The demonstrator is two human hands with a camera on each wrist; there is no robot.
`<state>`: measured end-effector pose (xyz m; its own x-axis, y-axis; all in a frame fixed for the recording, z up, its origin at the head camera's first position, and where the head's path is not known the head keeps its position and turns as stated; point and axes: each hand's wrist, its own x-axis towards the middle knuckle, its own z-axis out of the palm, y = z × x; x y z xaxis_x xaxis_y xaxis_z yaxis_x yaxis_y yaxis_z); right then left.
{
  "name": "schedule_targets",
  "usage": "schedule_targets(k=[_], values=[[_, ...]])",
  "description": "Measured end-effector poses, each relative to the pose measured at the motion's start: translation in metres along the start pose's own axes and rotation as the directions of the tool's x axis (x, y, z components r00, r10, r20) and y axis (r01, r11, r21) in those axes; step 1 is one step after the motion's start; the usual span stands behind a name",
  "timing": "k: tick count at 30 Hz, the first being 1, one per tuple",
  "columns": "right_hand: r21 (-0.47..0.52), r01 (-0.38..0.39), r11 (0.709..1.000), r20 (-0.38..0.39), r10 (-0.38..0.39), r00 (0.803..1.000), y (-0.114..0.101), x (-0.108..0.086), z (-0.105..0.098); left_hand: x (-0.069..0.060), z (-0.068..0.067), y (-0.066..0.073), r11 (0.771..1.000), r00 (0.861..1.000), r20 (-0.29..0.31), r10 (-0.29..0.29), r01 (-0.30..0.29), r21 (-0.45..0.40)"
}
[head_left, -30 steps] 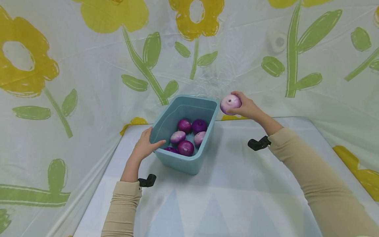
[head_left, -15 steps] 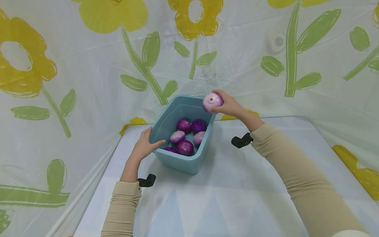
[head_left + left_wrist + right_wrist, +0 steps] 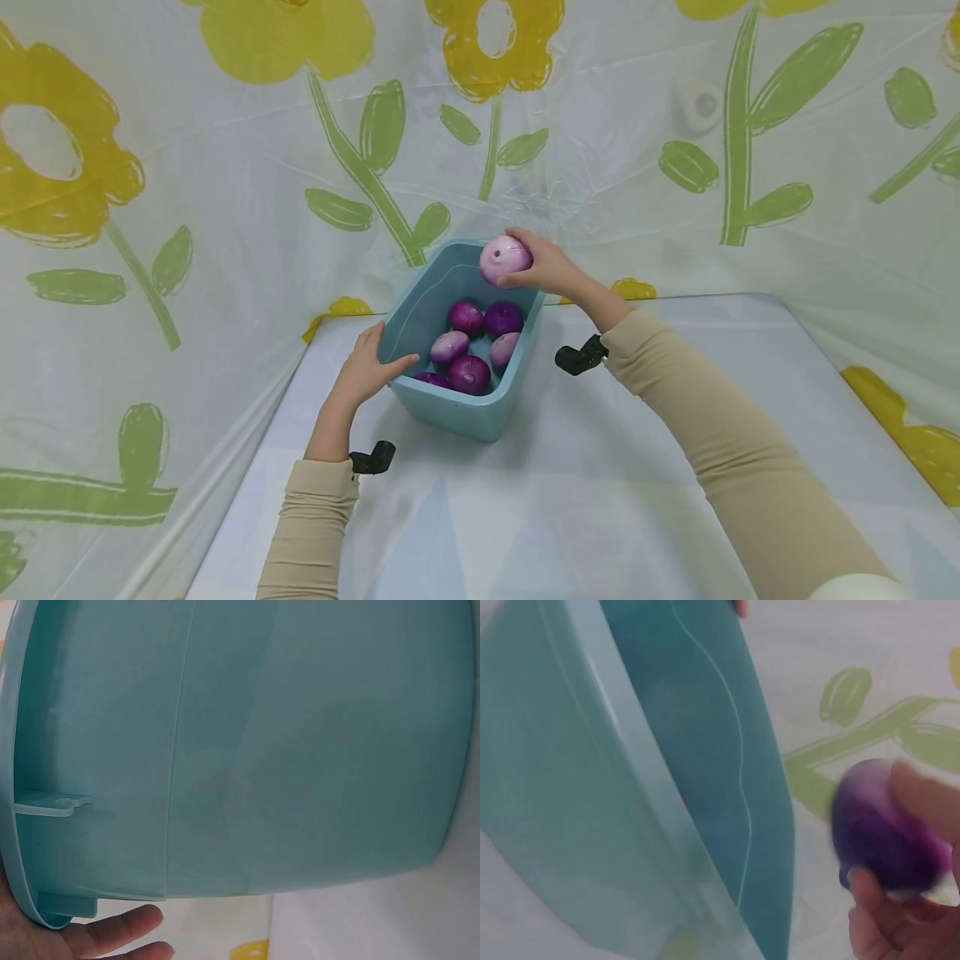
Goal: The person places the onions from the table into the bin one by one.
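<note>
A pale purple onion [image 3: 502, 260] is in my right hand [image 3: 553, 268], gripped between thumb and fingers above the far end of a blue plastic bin [image 3: 450, 412]. The right wrist view shows this onion [image 3: 877, 825] somewhat blurred, its lower side dark purple, clear of the bin's rim. My left hand [image 3: 363, 367] holds the bin's near left corner, thumb over the rim. Two fingertips [image 3: 135, 921] show beyond the outer wall in the left wrist view. On the bin's floor lie several red onions [image 3: 469, 375], some dark, some paler; the near wall partly hides one.
A white table with pale blue triangles [image 3: 540, 533] carries the bin near its far left corner. Behind and to the left hangs a white sheet with yellow flowers and green leaves [image 3: 382, 125]. Black wrist mounts [image 3: 581, 357] stick out from both sleeves.
My right hand has carried the onion leftward, from outside the bin's right edge to over its far end. The left hand and the bin have stayed in place.
</note>
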<state>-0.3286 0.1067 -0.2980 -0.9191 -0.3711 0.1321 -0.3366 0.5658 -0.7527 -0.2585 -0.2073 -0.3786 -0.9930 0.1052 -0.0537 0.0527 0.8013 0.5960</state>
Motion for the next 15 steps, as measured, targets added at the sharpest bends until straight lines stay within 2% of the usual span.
schedule_targets(k=[7,15], values=[[-0.036,-0.011,0.999,0.029,0.012,1.0,-0.007,-0.001,-0.001,0.0,0.0,0.0,1.0,1.0,0.0,0.004,-0.004,0.001],[-0.022,-0.02,1.0,0.029,0.02,0.999,0.002,-0.01,-0.006,0.0,0.0,0.001,1.0,1.0,-0.005,0.015,-0.015,0.011]])
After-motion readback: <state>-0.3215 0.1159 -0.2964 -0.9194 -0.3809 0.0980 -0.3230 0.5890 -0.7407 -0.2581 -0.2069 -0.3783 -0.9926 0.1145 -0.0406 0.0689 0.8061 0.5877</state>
